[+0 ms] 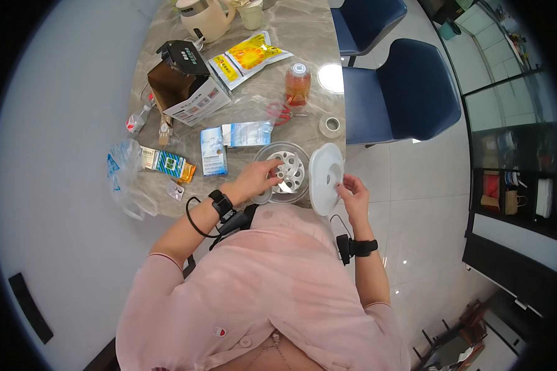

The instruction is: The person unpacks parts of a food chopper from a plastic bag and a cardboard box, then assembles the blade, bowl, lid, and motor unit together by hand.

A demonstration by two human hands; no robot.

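Observation:
A round clear bowl [301, 201] stands at the near edge of the table, with a white perforated disc [297, 177] inside it. My left hand [258, 179] reaches over the bowl from the left, its thumb and fingers pinched at the middle of the disc. Some clear or shiny part shows beside these fingertips, too small to name. In my right hand [355, 196] is a white lid [325, 187], tilted on edge just right of the bowl. The thumb presses on its face and the other fingers are behind it.
Beyond the bowl lie blue-and-white boxes [214, 151], red scissors [281, 114], a tape roll [332, 126] and a jar [297, 85]. An open carton [195, 99], yellow pouch [247, 59] and kettle [205, 20] stand farther back. A plastic bag [125, 176] hangs left; blue chairs [414, 93] stand right.

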